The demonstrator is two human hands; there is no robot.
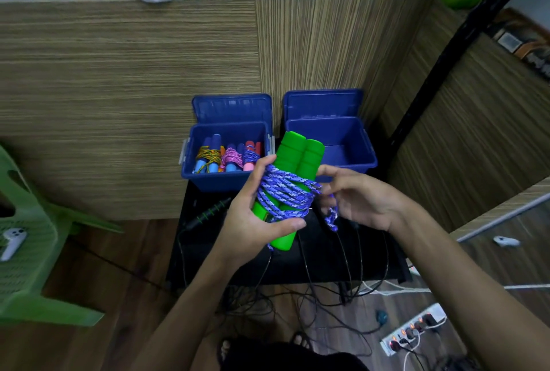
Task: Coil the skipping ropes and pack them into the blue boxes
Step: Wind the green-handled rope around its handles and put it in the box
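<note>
My left hand (253,215) grips two green foam handles (297,159) held side by side, with purple-and-white rope (285,195) wound several times around their middle. My right hand (357,195) pinches the loose end of that rope at the right of the coil, and a short tail (331,217) hangs below the fingers. Behind stand two open blue boxes. The left blue box (202,183) holds three coiled ropes with blue and red handles. The right blue box (351,144) looks bare inside.
The boxes sit on a low black table (327,263) against a wood-grain partition. A black skipping rope (208,212) with a green-ringed handle lies on it, cords trailing to the floor. A green plastic chair (26,239) stands left, a power strip (413,329) at lower right.
</note>
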